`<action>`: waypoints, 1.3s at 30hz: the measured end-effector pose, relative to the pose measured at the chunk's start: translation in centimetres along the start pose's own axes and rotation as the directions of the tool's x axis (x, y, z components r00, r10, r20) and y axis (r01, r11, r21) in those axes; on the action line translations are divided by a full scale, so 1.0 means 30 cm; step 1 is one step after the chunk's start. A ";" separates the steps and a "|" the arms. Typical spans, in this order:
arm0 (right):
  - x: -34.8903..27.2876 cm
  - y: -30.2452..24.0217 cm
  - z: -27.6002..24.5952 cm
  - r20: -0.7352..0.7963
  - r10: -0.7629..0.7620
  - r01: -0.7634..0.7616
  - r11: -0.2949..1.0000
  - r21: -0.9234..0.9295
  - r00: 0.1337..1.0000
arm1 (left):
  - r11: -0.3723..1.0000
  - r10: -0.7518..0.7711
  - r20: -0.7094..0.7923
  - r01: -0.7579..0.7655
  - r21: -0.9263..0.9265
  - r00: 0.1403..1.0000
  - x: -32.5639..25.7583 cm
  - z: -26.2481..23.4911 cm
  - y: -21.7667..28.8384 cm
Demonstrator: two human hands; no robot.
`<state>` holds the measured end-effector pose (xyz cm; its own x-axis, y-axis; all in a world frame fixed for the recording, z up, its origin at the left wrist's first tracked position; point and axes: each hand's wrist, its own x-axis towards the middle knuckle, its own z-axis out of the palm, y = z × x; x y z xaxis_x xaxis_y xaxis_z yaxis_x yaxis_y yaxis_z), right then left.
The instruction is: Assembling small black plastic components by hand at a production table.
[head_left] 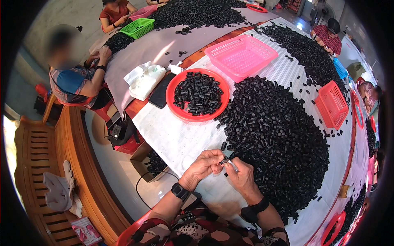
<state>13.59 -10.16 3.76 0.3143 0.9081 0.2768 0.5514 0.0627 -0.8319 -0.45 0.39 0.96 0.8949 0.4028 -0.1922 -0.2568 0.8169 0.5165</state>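
My left hand [207, 164] and my right hand [243, 177] meet above the table's near edge, fingers pinched together. Between the fingertips is a small black plastic part [224, 161], partly covered by them; its exact kind is too small to tell. Just beyond my hands, to the right, spreads a large heap of short black cylindrical parts [279, 135]. A round red tray [191, 117] farther off on the left holds more such parts. I wear a dark band on each wrist.
A pink basket [221, 67] stands behind the heap, with a coral basket [330, 106] to the right. Left of the red tray lie a dark phone [161, 92] and a tissue pack [144, 80]. Several people sit around the tables. An open carton [141, 165] sits below the left edge.
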 end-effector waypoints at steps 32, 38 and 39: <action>0.005 -0.010 0.000 -0.033 0.009 -0.009 1.000 -0.001 0.999 | 1.000 0.004 0.006 -0.004 -0.014 1.000 0.000 0.007 0.004; -0.002 -0.005 -0.003 -0.003 -0.012 0.011 0.999 -0.048 1.000 | 1.000 -0.003 -0.034 0.004 0.014 0.999 -0.001 0.021 0.007; -0.002 -0.005 0.000 -0.003 -0.012 0.011 0.999 -0.047 1.000 | 1.000 -0.003 -0.035 0.004 0.014 0.999 -0.003 0.019 0.007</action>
<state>13.48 -10.22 3.87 0.3102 0.9061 0.2879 0.5909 0.0535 -0.8050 -0.37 0.29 1.55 0.8825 0.4142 -0.2229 -0.2481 0.8125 0.5275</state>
